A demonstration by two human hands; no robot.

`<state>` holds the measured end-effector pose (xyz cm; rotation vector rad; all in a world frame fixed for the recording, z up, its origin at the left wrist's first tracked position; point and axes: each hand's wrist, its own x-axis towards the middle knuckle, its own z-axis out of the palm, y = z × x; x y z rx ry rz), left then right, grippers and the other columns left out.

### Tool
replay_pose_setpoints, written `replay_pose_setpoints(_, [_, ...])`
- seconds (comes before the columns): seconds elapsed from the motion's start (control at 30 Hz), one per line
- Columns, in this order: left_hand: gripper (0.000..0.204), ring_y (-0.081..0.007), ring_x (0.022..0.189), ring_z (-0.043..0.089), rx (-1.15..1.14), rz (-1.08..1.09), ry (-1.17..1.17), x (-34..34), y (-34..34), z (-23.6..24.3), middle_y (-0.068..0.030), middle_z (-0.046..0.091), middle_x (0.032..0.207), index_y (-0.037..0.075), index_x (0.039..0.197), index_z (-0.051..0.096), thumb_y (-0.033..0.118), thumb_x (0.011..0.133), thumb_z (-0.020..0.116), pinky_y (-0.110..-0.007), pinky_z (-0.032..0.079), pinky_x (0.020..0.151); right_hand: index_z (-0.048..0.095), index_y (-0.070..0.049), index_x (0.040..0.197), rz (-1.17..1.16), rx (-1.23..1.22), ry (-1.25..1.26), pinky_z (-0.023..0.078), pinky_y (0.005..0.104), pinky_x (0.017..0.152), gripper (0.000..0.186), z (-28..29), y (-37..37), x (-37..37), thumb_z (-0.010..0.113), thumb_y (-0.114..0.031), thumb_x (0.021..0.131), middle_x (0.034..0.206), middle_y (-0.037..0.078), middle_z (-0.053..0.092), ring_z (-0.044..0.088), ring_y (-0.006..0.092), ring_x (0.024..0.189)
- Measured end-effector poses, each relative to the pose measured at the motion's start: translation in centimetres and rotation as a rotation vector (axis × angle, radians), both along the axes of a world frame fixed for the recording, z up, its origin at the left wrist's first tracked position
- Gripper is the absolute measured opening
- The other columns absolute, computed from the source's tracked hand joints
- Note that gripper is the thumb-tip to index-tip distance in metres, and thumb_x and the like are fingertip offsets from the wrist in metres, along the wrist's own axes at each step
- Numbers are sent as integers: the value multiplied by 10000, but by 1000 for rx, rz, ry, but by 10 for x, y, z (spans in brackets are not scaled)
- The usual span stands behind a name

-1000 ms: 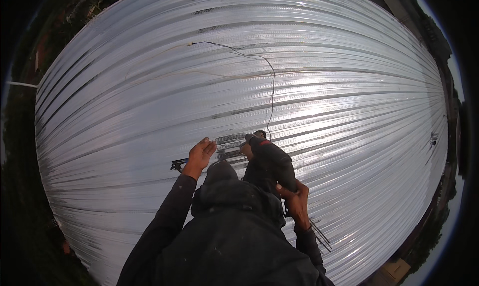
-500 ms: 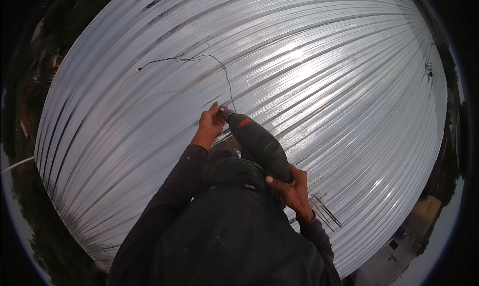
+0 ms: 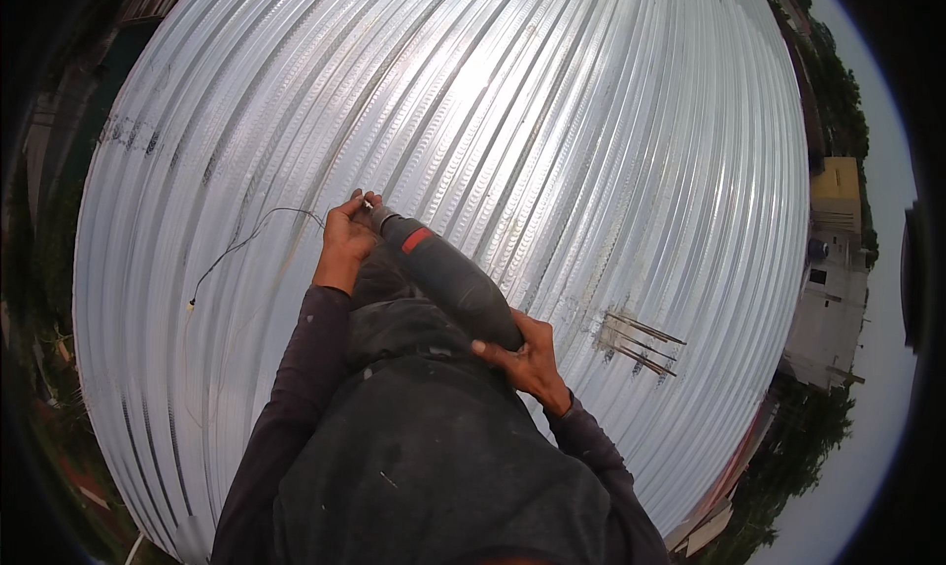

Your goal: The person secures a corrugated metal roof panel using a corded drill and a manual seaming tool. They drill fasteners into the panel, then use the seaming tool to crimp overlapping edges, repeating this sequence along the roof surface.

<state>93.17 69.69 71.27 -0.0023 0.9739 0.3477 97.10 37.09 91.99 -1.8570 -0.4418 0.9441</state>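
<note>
A dark power drill [image 3: 448,281] with a red band lies slanting across in front of my body, its nose toward the upper left. My right hand [image 3: 532,363] is wrapped round the drill's rear end, thumb on top. At the nose, my left hand [image 3: 345,238] has its fingers pinched together by the tip. Something small and pale shows between those fingers, too small to name. A thin dark cord [image 3: 233,252] runs off to the left behind my left hand, meeting a yellowish connector [image 3: 191,305].
Ribbed shiny metal roofing [image 3: 591,171] spreads all round beneath me, with strong glare ahead. Several rusty rods [image 3: 645,343] stick up through it on the right. Beyond the roof's right edge stand a pale building [image 3: 828,314] and trees [image 3: 813,457].
The view has turned, so the roof ribs run more upright and the rods show more fully. Both hands and the drill sit farther left in view, with their hold unchanged.
</note>
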Motion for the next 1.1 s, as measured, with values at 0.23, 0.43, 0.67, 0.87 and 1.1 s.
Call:
replay_pose_setpoints(0.23, [110,-279,1013,636,30,-100,-154,137,22,-29,-91,669,1021,95,1065,586,116,1015,490,-518,474,1014,660,85,1174,-438,59,219,533,315,832,460,-21,30,75,800,-207,847,1013,120,735,679,178,901])
replay_pose_setpoints(0.43, [202,-304,962,638,12,-230,-135,307,99,-73,-135,654,1005,17,1053,576,139,1018,419,-506,503,965,667,96,1134,-540,128,166,524,298,828,432,-33,121,194,793,-211,857,994,106,728,663,145,904])
replay_pose_setpoints(0.67, [260,-268,881,635,-93,-428,2,559,108,-35,-155,630,975,-50,1115,525,145,1034,373,-422,576,828,672,86,1124,-788,32,67,520,304,822,405,-22,214,351,777,-207,864,1011,115,725,657,148,899])
replay_pose_setpoints(0.87, [157,-293,822,626,-226,-604,-64,713,47,5,-157,632,898,40,1012,493,193,1040,473,-455,566,754,674,79,1115,-1160,134,69,502,297,697,363,9,234,453,739,-187,877,1012,124,725,635,141,755])
replay_pose_setpoints(1.1, [279,-254,691,559,-165,-581,49,865,41,-19,-121,564,808,65,993,462,309,1090,367,-468,543,719,688,76,1047,-1220,288,156,483,294,660,275,-25,221,599,729,-130,869,931,106,716,606,133,699])
